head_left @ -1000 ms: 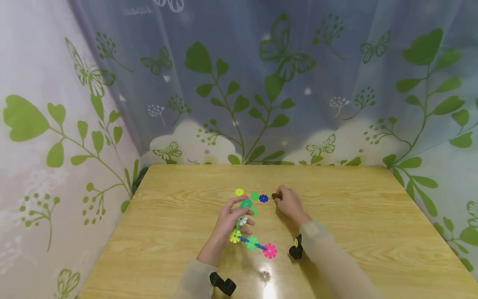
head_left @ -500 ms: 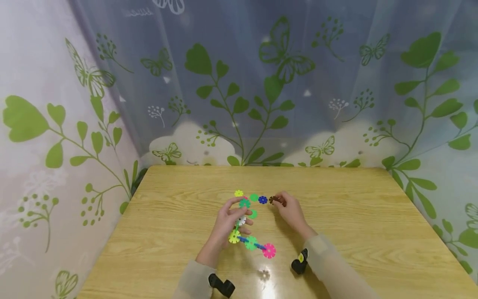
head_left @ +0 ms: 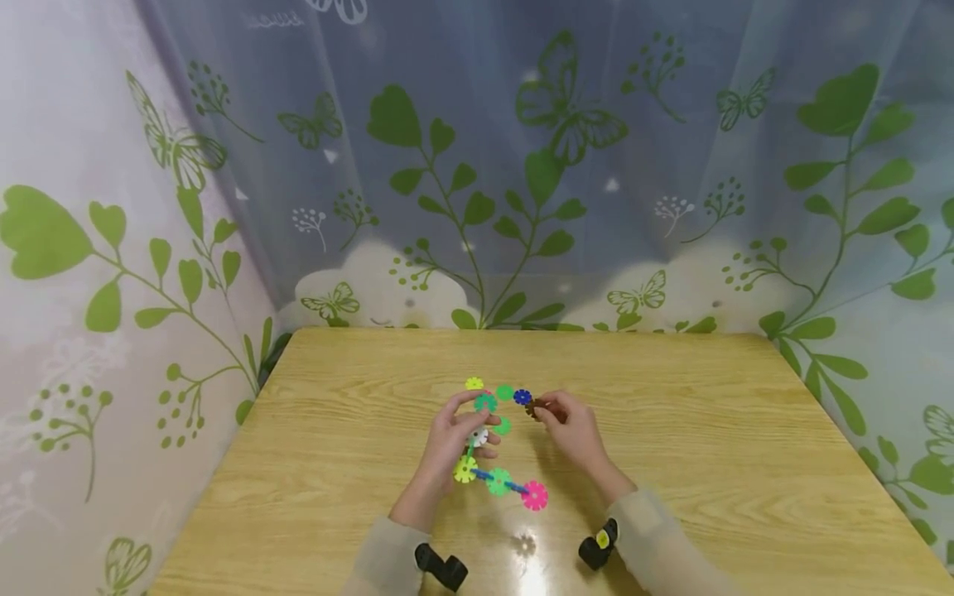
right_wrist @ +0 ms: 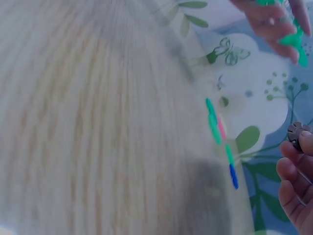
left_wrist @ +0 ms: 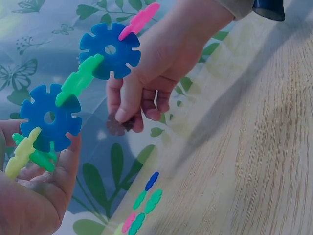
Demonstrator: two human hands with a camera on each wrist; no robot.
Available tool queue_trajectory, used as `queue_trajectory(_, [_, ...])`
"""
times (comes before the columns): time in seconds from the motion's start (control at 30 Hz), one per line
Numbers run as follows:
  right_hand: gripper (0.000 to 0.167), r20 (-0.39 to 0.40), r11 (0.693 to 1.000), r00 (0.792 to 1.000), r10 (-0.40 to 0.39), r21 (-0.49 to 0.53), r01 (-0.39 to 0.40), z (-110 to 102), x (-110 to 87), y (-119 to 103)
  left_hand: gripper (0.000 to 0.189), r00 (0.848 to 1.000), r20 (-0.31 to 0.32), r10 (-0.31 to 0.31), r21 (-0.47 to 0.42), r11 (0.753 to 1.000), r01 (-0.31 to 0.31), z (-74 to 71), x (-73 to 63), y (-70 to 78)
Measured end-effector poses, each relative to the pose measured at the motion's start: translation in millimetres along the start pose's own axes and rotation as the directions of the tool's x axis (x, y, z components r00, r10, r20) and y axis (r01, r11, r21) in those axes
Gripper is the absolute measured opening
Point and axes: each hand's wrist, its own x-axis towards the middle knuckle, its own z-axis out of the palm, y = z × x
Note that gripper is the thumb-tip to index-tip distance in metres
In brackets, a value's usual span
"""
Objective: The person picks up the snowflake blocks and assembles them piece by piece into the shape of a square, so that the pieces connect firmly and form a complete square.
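Chain of slotted discs, one (head_left: 503,485): center of the frame, running from the left grip toward the lower right; a shadow stands apart from its pink end disc (head_left: 540,501), so it is carried clear of the tabletop (head_left: 701,414). Discs alternate face-on and edge-on, evidently because they lock slot into slot. Left grip, bare hand (head_left: 450,439): curled about the end with the white disc (head_left: 479,438), presumably leaving the remainder free. Right grip, bare hand (head_left: 575,426): right of center, thumb and fingers pinching a brown disc (head_left: 532,409), with part of the notched rim exposed, likely to keep its slots accessible. Loose discs, lying flat on the tabletop, middle of the frame: yellow disc (head_left: 474,383), blue disc (head_left: 522,397), pink, teal and two green; grouped between the hands, probably for easy reach. The right wrist view shows the brown disc apart from the blue one.
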Motion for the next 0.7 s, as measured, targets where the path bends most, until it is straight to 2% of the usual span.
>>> queue_trajectory(0.13, [0.01,0.02,0.998,1.0,-0.004,0.057,0.003,1.7,-5.2,-8.3,0.039,1.0,-0.005,-0.002,-0.008,1.0,0.001,0.1,0.7,-0.7])
queue_trajectory(0.27, [0.012,0.043,0.995,0.999,0.012,0.095,-0.016,3.0,-9.0,-20.1,0.04,1.0,-0.024,0.007,0.025,1.0,-0.006,0.3,1.8,-0.6])
queue_trajectory(0.37, [0.013,0.051,0.994,0.999,-0.011,0.113,0.005,4.5,-10.8,-29.7,0.04,0.999,-0.031,0.018,0.052,0.999,-0.016,0.8,1.7,0.0])
queue_trajectory(0.53, [0.009,0.074,0.992,0.996,-0.05,0.119,0.04,7.9,-10.9,-43.7,0.039,0.999,-0.035,0.01,0.048,0.999,-0.009,2.2,1.3,0.8])
queue_trajectory(0.7, [0.004,0.094,0.995,0.994,-0.059,0.091,0.05,10.3,-9.8,-46.4,0.042,1.0,-0.022,-0.022,0.042,0.999,0.023,4.7,1.9,0.7])
